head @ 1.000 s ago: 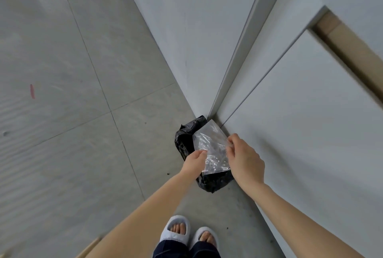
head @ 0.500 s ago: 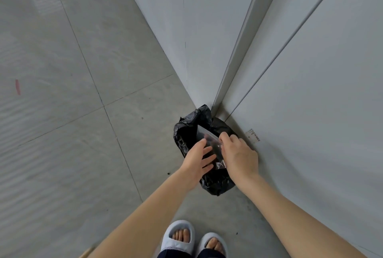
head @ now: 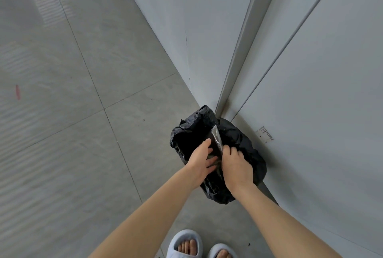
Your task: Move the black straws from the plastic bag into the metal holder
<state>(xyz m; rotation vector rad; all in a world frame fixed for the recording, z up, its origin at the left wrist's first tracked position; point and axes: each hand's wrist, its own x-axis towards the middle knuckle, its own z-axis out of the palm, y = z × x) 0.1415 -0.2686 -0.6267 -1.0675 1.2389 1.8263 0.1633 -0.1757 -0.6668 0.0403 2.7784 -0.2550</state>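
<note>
R hand (head: 236, 166) pinching plastic bag (head: 216, 138), L hand (head: 202, 159) flat on it, wall label (head: 264, 134) unreadable

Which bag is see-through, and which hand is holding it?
The small clear plastic bag is the see-through one, pinched by the right hand over the big crinkly black bag on the floor. The left hand has straight fingers beside it.

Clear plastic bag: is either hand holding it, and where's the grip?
The right hand pinches the clear plastic bag at its near edge. The left hand rests flat against it with straight fingers, over the black bin liner.
</note>
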